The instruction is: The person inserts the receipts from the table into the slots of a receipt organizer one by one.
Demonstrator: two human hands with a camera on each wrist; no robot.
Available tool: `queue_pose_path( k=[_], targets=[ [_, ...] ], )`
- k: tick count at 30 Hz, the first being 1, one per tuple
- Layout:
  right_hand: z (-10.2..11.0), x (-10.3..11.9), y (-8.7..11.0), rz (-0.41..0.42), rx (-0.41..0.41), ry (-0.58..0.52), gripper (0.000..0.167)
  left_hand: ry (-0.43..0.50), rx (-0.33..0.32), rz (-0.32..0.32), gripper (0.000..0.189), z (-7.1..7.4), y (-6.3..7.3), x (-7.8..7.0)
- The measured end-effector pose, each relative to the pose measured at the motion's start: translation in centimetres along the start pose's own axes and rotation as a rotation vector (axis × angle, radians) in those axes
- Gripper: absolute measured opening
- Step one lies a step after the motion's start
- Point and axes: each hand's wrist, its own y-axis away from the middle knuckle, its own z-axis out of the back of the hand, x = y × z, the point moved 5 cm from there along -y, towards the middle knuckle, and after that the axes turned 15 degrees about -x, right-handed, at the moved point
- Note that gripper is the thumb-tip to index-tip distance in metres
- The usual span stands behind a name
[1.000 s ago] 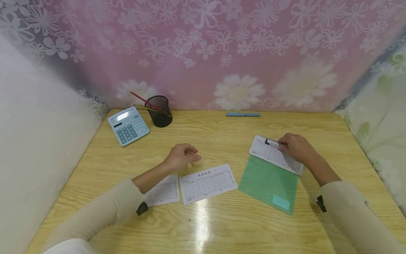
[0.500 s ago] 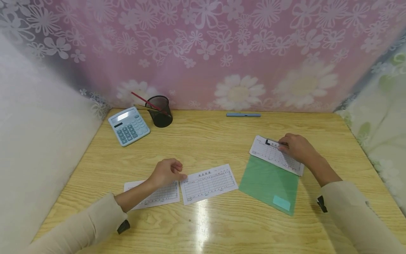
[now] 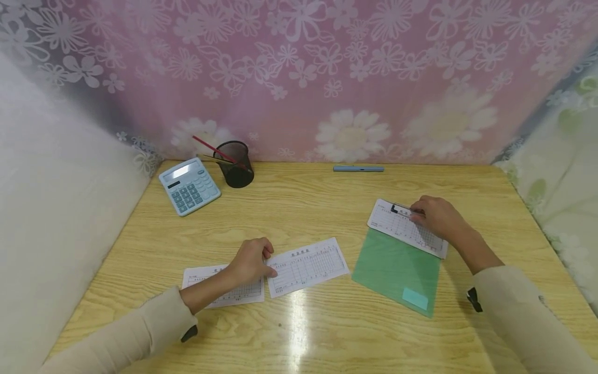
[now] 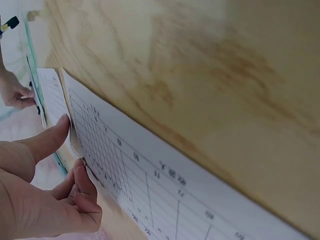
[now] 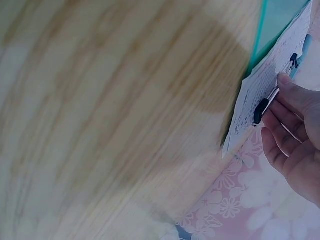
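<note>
A printed paper form (image 3: 308, 267) lies mid-table, its left edge pinched by my left hand (image 3: 249, 263). In the left wrist view, that form (image 4: 51, 85) shows past the thumb. Under my left forearm is a second paper form (image 3: 233, 298), partly covered; its grid fills much of the left wrist view. On the right, my right hand (image 3: 439, 221) grips the metal clip (image 3: 402, 210) of a green clipboard (image 3: 390, 267). Clipped at its top is a stack of printed forms (image 3: 402, 228). Thumb and fingers close on the clip in the right wrist view.
At the back left stand a light blue calculator (image 3: 189, 187) and a black mesh pen holder (image 3: 238, 176) with a red stick and a yellowish one. A blue pen (image 3: 358, 169) lies near the back edge. Floral cloth (image 3: 280, 78) hangs behind the wooden table (image 3: 299, 208).
My left hand moved left and down to the middle form's left edge and took hold of it. That form has shifted slightly upward. My right hand stays on the clip.
</note>
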Motion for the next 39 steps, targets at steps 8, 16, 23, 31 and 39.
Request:
queue_pose_path(
  k=[8, 16, 23, 31, 39],
  targets=[
    [0.1, 0.2, 0.0, 0.002, 0.004, -0.001, 0.027, 0.004, 0.013, -0.018, 0.033, -0.1, -1.1, 0.1],
    [0.1, 0.1, 0.1, 0.010, 0.002, 0.010, 0.027, -0.012, 0.036, -0.020, 0.026, -0.3, -2.0, 0.3],
    [0.2, 0.2, 0.0, 0.025, -0.022, 0.015, 0.026, 0.056, 0.056, 0.017, 0.015, 0.3, -3.2, 0.3],
    [0.3, 0.1, 0.0, 0.020, -0.017, 0.007, 0.027, 0.165, 0.015, 0.110, 0.018, 1.1, -4.2, 0.5],
    [0.1, 0.0, 0.2, 0.009, -0.008, -0.008, 0.027, 0.324, 0.074, 0.218, 0.026, 0.6, -4.1, 0.7]
  ],
)
